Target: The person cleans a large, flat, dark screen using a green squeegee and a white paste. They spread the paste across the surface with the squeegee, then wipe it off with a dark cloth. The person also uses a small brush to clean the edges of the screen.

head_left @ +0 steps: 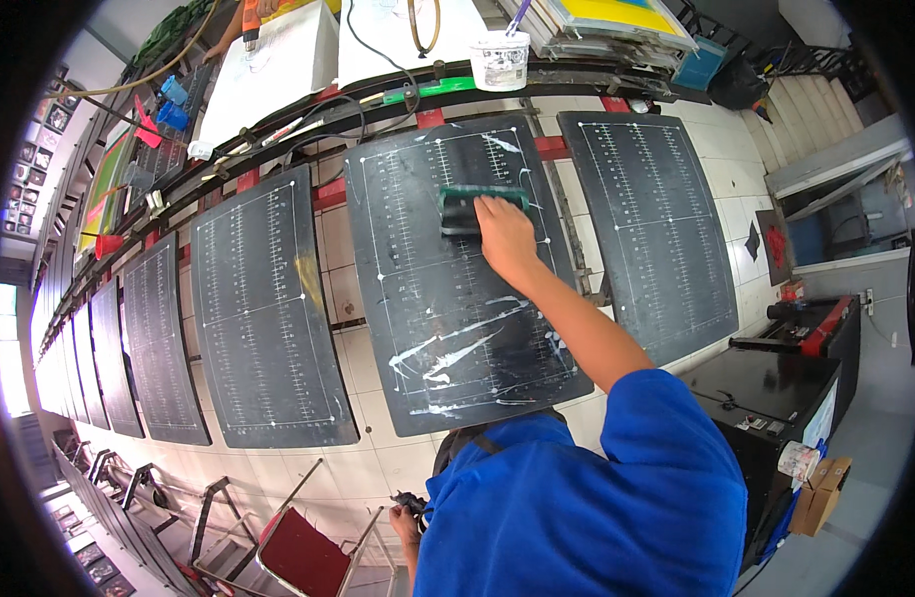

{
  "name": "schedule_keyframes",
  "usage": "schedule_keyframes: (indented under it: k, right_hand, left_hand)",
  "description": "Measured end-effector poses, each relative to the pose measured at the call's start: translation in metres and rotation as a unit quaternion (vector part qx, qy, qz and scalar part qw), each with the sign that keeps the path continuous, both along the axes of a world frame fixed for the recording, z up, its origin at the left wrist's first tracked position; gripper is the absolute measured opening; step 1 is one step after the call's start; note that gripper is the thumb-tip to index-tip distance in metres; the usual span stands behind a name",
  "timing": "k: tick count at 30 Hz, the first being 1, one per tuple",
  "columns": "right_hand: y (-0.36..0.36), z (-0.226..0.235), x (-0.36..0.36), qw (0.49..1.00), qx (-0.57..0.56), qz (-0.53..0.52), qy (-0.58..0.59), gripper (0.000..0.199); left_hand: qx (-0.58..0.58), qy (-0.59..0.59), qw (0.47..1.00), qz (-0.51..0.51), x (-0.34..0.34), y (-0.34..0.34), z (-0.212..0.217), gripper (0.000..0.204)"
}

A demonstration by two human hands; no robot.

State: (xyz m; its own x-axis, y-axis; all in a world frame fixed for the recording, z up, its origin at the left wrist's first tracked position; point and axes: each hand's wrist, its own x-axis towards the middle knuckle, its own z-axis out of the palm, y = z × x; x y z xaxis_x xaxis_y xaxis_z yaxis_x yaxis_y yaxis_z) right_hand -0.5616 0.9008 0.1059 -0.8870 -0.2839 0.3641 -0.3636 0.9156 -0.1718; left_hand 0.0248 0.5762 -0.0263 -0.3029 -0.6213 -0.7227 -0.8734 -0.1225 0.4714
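My right hand (504,237) grips a green-edged squeegee (459,211), which lies against the upper middle of a black board (398,289) marked with white ruled lines and dots. White smears (447,353) streak the near half of this board, and smaller ones show near its far right corner. Low in the view, beside my blue shirt, my left hand (407,524) is closed around a small black object (409,501) whose kind is too small to tell.
Similar boards stand to the left (258,308) and right (661,229). Behind them, a dark rail carries a white tub (499,62). Another person's hand (228,40) is at the far left. A red chair (303,557) stands near left, a black cabinet (766,388) near right.
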Motion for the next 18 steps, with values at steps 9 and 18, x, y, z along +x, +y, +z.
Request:
schedule_keyframes:
  k: [9, 18]
  right_hand:
    - [0.057, 0.021, 0.126, 0.993, 0.032, 0.081, -0.075, 0.048]
    - [0.019, 0.001, -0.089, 0.973, 0.017, 0.231, -0.006, 0.046]
  left_hand:
    - [0.014, 0.045, 0.998, 0.042, -0.004, 0.035, -0.008, 0.012]
    - [0.038, 0.046, 0.991, 0.121, 0.018, 0.060, 0.010, 0.012]
